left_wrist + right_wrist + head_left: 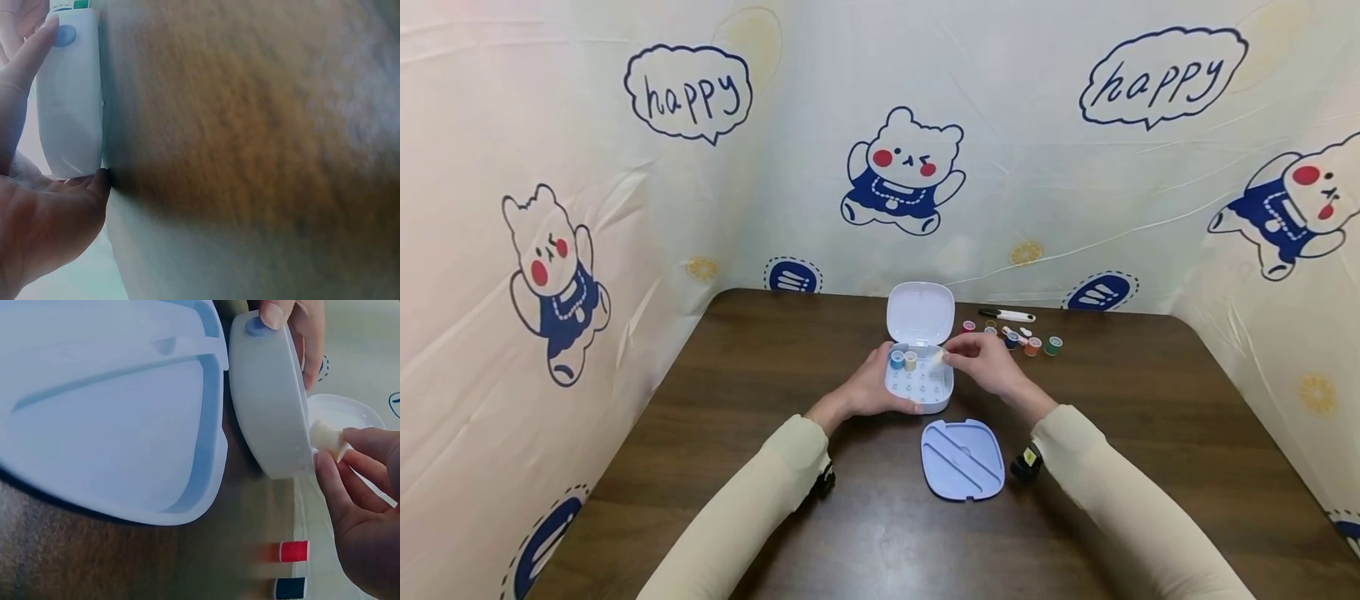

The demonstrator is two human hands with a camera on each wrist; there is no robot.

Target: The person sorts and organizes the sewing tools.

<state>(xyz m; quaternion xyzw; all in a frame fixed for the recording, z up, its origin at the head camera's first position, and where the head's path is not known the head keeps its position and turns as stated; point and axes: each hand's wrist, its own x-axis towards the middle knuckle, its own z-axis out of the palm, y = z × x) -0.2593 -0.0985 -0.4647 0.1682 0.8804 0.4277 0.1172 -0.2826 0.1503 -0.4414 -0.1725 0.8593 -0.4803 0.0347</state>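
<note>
My left hand [868, 383] grips the left side of a white sewing box [934, 407]; its thumb lies by a blue button on the box front in the right wrist view. The lid [921, 312] stands raised at the back. Small pegs fill the inside, where a blue thread spool [897, 360] and a cream thread spool [910, 362] stand side by side at the back left. With thumb and fingers my right hand [988, 365] pinches a pale cream thread spool [328, 437] at the box's back right. Whether that spool touches a peg, I cannot tell.
A light blue divided tray [962, 458] lies in front of the box. Behind the right hand are several loose spools, among them a red spool [967, 327], an orange spool [1033, 347] and a green spool [1055, 345], plus a black-and-white tool [1007, 315].
</note>
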